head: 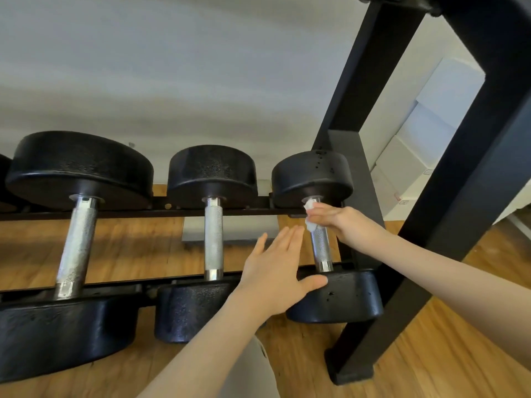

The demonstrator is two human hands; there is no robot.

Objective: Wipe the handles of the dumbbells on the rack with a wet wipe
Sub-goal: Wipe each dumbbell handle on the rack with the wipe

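Three black dumbbells with knurled silver handles lie across the rack rails (pixel 244 210). My right hand (pixel 342 222) grips a white wet wipe (pixel 309 206) wrapped round the far end of the right dumbbell handle (pixel 321 248), close to its far weight. My left hand (pixel 277 268) is flat with straight fingers, hovering just left of that handle, thumb over the near weight (pixel 344 297). The middle dumbbell handle (pixel 213 239) and the large left dumbbell handle (pixel 77 245) are bare.
A black rack upright (pixel 459 179) slants across the right side, with its foot on the wooden floor (pixel 431 354). White boxes (pixel 416 145) stand stacked behind it. A grey flat object (pixel 244 229) lies on the floor under the rack.
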